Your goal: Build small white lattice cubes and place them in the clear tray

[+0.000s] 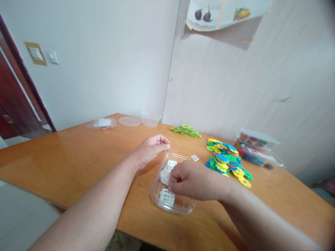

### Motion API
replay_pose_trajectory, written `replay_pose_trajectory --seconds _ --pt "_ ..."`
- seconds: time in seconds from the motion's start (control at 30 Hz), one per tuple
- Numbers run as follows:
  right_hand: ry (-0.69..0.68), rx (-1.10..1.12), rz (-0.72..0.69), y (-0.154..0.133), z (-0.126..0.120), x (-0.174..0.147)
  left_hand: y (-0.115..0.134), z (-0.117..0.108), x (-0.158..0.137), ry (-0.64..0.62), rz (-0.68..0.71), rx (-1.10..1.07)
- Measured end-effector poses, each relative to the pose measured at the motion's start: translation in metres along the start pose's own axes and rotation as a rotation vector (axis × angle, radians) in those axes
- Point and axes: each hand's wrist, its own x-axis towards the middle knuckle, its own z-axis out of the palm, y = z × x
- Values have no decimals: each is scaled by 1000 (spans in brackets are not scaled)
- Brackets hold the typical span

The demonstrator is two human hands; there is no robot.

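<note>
On the table is a clear plastic tray [155,201] with small white cards in several groups: one group [171,164] at the far end, one [164,177] in the middle and one [166,197] at the near end. My right hand [195,179] reaches over the tray from the right, fingers curled and tips close to the middle and near cards; anything between the tips is hidden. My left hand [153,150] hovers beyond the tray's far left corner, fingers bent toward the thumb, nothing visible in them. A small card with a printed grid [195,158] lies just right of the tray.
To the right lie piles of coloured notched discs [227,158], with stacked clear boxes [259,153] behind them. Green pieces [185,130] are heaped at the back. Near the wall stand a clear tub [151,119], a round lid [130,121] and another clear container [90,124].
</note>
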Motion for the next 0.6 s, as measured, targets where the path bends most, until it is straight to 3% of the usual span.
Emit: replay_pose_trajectory --seconds 0.2,0.43,0.6 --pt "-54 -30 -72 1 -4 -1 0 0 0 -3 0 9" --pt "16 -197 -54 -5 -1 -1 2 1 0 -8 -16 9" --pt "30 -264 -117 -9 1 -2 0 1 1 -14 -17 15"
